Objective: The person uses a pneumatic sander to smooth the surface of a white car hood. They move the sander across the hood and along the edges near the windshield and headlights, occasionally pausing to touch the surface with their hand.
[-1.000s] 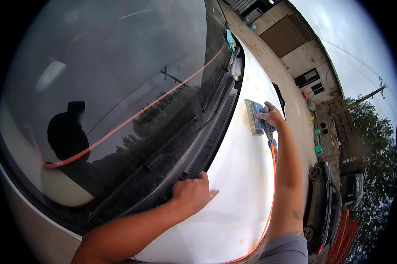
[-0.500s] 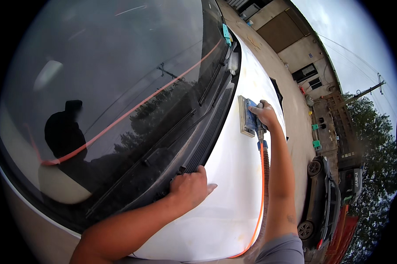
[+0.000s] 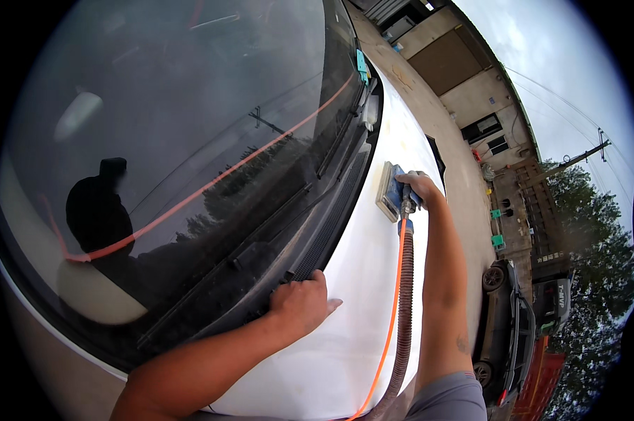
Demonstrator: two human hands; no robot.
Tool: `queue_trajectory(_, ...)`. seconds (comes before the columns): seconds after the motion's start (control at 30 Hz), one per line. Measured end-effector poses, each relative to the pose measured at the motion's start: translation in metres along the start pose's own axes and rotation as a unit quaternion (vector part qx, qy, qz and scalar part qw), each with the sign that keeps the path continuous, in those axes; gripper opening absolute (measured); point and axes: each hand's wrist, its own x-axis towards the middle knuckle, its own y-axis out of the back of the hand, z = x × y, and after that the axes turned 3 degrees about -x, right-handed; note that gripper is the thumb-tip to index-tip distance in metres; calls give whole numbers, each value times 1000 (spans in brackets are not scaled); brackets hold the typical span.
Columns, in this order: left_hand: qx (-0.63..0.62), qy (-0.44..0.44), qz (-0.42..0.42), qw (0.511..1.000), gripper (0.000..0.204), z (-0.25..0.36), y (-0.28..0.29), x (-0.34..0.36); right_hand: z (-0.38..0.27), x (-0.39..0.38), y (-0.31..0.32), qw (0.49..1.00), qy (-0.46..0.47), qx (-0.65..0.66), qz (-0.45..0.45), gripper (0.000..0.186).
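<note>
Pulled slightly toward the body and twisted a little since half a second ago: the blue box-shaped hand sander with a pale, flat rectangular pad (image 3: 394,193). Swung leftward with it, now apart from the forearm: a brown ribbed flexible hose (image 3: 405,302) and a thin, smooth orange hose (image 3: 394,295). Barely shifted: the bare left hand (image 3: 300,303).

Now sitting on the far part of the smooth white painted hood (image 3: 359,309), near the black perforated cowl strip (image 3: 331,231) but not touching it. Clamped on the sander's body: the fingers of the dusty right hand (image 3: 420,186), tips partly hidden. Bent together at the hood's rear edge: the left fingers, with the thumb spread apart over the white paint; can't tell whether gripping or merely resting.

To run the sander well, probably best to keep the pad flat along the curve, press evenly, overlap passes and stop short of the cowl strip. Let both hoses trail loosely and keep the left hand out of the pad's path.

Counted: one sander, two hoses, two hands, one hood, one cowl strip, one broad dark glass windshield (image 3: 190,84). Out in the yard, two small bright-green objects (image 3: 497,241), too small to identify, and one dark parked car (image 3: 503,326) showing two wheels.
</note>
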Motion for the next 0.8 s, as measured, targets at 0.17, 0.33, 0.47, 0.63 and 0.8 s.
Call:
queue_trajectory(0.17,5,-14,8,1000,72,-8,-2,-11,28,-42,-16,998,-13,16,64,39)
queue_trajectory(0.33,15,-5,0,1000,72,-6,-8,-3,54,-32,-10,997,-20,4,68,37)
queue_trajectory(0.47,16,-4,2,1000,71,-3,-11,5,44,-8,-8,999,-2,29,45,34)
queue_trajectory(0.63,-2,6,-12,1000,69,4,-10,16,19,24,-3,998,-3,21,55,36)
queue_trajectory(0.8,-6,-2,-11,1000,66,11,-13,14,19,48,4,998,-7,15,58,39)
